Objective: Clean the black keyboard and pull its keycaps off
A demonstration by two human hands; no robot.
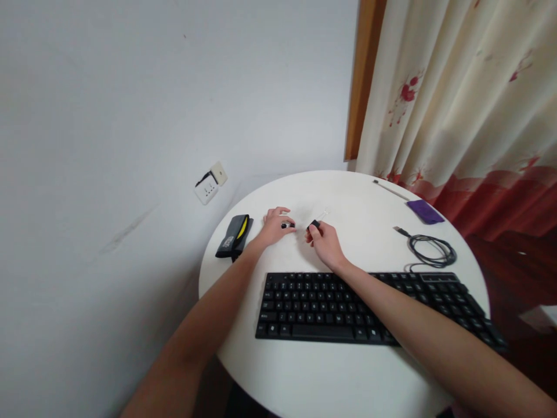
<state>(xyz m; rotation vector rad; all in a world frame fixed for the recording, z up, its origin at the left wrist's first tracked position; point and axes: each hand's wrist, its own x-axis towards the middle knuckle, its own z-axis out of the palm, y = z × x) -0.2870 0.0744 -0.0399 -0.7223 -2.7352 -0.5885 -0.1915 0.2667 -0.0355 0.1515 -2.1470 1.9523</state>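
Note:
My left hand (275, 225) rests over the white table (348, 191), thumb and fingers closed around a small black object with a pale patch (288, 225); its kind is too small to make out. To the right, my right hand (325, 241) pinches a small black block-like piece (313, 224) between thumb and fingers. A thin, clear or whitish thing (323, 215) shows just beyond that piece; I cannot tell whether they are joined. Below both hands lies a black keyboard (322, 313), and my right forearm passes over it.
A dark grey pouch with a yellow strip (234, 235) lies at the left edge. On the right are a coiled USB cable (430, 252), a folded purple cloth (425, 211) and a thin brush (389, 190). A wall socket (206, 189) and curtain (435, 98) stand behind.

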